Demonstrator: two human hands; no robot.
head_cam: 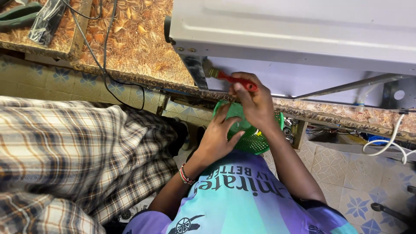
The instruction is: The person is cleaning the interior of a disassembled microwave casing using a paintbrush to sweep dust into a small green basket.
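Left hand [215,138] spreads open-fingered against the green mesh basket [252,138] just below the counter edge, right hand [255,102] above it clamps the red-handled brush [227,77], bristles touching the white appliance [299,34] beyond.

place: small repair workshop
at 12 o'clock: opened white appliance casing [294,30] on a patterned workbench [138,47]
at 10 o'clock: black cables [104,56]
at 4 o'clock: tiled floor [346,177]
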